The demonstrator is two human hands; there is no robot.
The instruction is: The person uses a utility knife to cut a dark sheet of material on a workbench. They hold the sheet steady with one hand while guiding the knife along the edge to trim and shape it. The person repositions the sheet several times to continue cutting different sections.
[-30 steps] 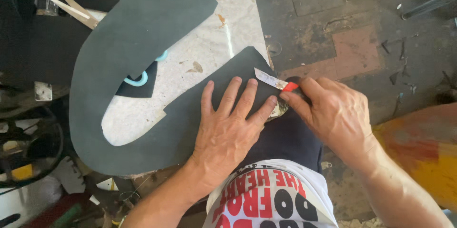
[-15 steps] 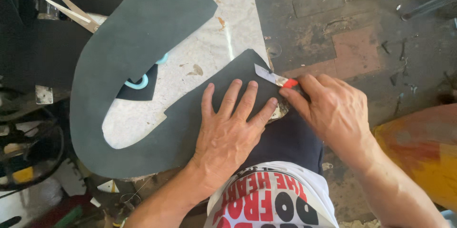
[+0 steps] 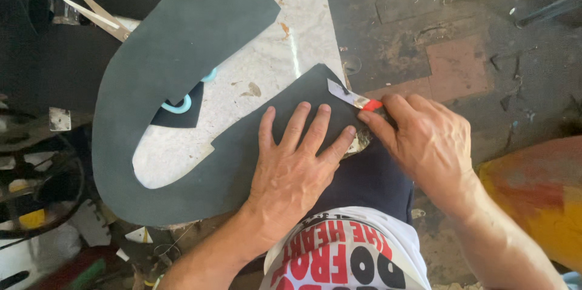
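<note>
A large curved piece of dark grey-green leather [image 3: 182,41] lies over a white marble table [image 3: 267,66]. My left hand [image 3: 291,163] presses flat on its near end, fingers spread. My right hand [image 3: 430,144] grips a red-handled utility knife [image 3: 354,97], whose blade rests at the right edge of the leather near the table's edge.
Scissors with light blue handles [image 3: 100,16] lie under the leather at the upper left; a handle loop [image 3: 177,107] shows by a small black piece [image 3: 188,114]. A dirty concrete floor is on the right, an orange object [image 3: 539,199] at lower right, and clutter lies at the left.
The knife blade has slid slightly along the leather's right edge. My left hand stays pressed on the leather.
</note>
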